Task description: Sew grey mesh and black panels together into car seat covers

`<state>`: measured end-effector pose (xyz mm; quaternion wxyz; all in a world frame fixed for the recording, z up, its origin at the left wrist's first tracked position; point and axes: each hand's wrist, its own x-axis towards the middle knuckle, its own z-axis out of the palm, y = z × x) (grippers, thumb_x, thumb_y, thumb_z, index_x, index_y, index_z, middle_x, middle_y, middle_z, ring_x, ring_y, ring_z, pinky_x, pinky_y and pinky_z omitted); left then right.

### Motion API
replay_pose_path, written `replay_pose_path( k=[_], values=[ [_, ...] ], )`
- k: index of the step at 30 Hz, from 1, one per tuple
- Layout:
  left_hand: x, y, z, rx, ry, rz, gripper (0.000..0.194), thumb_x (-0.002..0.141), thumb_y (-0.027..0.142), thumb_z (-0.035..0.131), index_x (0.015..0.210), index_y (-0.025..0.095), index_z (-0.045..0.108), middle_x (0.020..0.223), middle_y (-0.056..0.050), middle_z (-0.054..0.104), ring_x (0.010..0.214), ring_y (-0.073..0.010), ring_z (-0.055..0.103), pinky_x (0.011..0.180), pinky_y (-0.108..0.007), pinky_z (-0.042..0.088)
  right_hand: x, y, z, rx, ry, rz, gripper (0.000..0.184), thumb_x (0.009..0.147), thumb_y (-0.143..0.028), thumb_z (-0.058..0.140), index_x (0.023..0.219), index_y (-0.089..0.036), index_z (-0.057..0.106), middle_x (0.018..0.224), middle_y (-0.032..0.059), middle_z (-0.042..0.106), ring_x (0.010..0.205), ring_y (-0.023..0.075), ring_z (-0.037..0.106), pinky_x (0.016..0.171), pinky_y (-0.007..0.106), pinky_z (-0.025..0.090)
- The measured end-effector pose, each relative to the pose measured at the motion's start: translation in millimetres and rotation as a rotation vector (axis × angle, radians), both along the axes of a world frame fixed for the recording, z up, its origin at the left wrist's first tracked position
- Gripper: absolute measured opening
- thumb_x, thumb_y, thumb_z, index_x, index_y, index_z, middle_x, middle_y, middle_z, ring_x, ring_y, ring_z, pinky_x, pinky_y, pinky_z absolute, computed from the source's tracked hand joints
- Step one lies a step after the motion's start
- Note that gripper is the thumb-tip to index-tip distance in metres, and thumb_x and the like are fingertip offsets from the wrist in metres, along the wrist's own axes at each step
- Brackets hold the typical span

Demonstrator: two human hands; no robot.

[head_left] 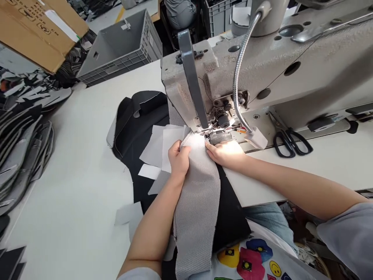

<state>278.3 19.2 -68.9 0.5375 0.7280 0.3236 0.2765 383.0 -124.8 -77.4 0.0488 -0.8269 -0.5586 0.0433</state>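
Observation:
A long grey mesh fabric strip point(196, 194) runs from my lap up to the presser foot point(217, 136) of a grey sewing machine point(291, 70). My left hand point(178, 157) is closed, pinching the strip's left edge just short of the needle. On the strip's right edge my right hand point(225, 152) rests with its fingers pressed flat, lit by the machine's lamp point(256, 138). Black fabric pieces point(136, 124) and white paper-like pieces point(159, 146) lie under and left of the strip.
Black scissors point(290, 142) lie on the machine bed at the right. A grey plastic crate point(122, 46) stands at the back of the white table point(72, 186), a cardboard box point(37, 27) at top left. Stacked grey and black cut pieces point(20, 147) fill the left edge. Another person sits behind.

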Motion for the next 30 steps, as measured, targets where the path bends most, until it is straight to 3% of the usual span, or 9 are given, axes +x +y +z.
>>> replay_pose_path(
  k=[6,13,24,30],
  values=[
    [12,12,3.1,-0.021,-0.034,-0.078,0.035,0.062,0.017,0.055,0.056,0.02,0.02,0.057,0.005,0.018,0.054,-0.0094,0.019,0.047,-0.024,0.017,6,-7,-0.6,0.002,-0.003,0.039,0.046,0.099,-0.035,0.028,0.131,-0.016,0.055,0.089,0.0115,0.071,0.078,0.0244,0.065,0.063,0.033,0.043],
    [16,12,3.8,0.026,-0.04,-0.048,0.033,0.061,0.017,0.053,0.056,0.019,0.02,0.058,0.004,0.017,0.055,-0.0097,0.018,0.047,-0.025,0.016,8,-4,1.3,0.022,0.0,-0.01,0.044,0.098,-0.035,0.03,0.124,-0.018,0.06,0.087,0.0106,0.071,0.076,0.0229,0.065,0.063,0.032,0.043],
    [11,16,5.6,0.03,0.025,-0.1,0.03,0.061,0.022,0.054,0.057,0.02,0.024,0.058,0.005,0.022,0.054,-0.0096,0.023,0.048,-0.024,0.018,8,-19,7.4,-0.006,-0.001,0.042,0.041,0.094,-0.027,0.037,0.131,-0.018,0.055,0.09,0.0096,0.07,0.078,0.022,0.063,0.062,0.03,0.038],
    [4,10,7.2,0.104,0.127,-0.075,0.03,0.066,0.025,0.052,0.06,0.021,0.023,0.059,0.006,0.023,0.055,-0.0098,0.026,0.049,-0.023,0.022,21,-37,13.5,0.132,0.144,0.217,0.026,0.087,-0.02,0.044,0.093,-0.017,0.069,0.079,0.0061,0.068,0.074,0.0171,0.06,0.066,0.027,0.038]
  ],
)
